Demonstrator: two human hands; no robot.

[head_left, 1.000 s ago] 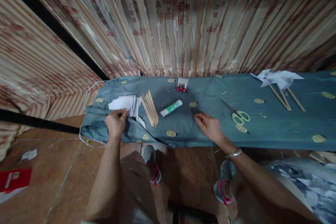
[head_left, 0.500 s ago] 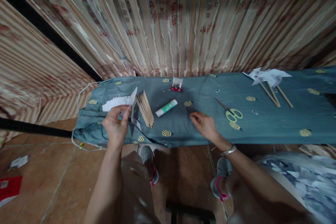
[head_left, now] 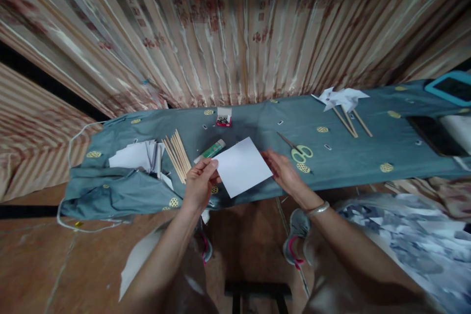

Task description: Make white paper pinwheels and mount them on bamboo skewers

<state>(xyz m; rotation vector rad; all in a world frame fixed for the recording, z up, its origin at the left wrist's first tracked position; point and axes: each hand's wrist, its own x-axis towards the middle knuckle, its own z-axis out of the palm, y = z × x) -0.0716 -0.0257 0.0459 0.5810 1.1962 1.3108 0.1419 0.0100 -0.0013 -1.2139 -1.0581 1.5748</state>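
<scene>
A square white sheet of paper [head_left: 243, 168] is held over the near edge of the table. My left hand [head_left: 200, 181] pinches its left corner between thumb and fingers. At the right corner, my right hand [head_left: 285, 171] is closed on the edge, its fingertips partly behind the paper. Just beyond the left hand lies a glue stick [head_left: 213, 149], partly covered by the sheet. Several wooden sticks [head_left: 175, 156] rest to its left, beside a stack of white paper [head_left: 134, 155]. Scissors with green handles [head_left: 300, 152] lie open-bladed or shut, I cannot tell, right of the paper.
A small red box of metal pins [head_left: 223, 118] stands at the back. White paper pinwheels [head_left: 340, 98] on sticks lie to the right, with a dark phone [head_left: 436, 135] and a blue-framed device [head_left: 451, 87] farther along. A bag of paper scraps [head_left: 401, 235] sits below right.
My left hand has brought a sheet from the stack rightward to the middle. My right hand, formerly without paper, now meets its right corner. The view has shifted right.
</scene>
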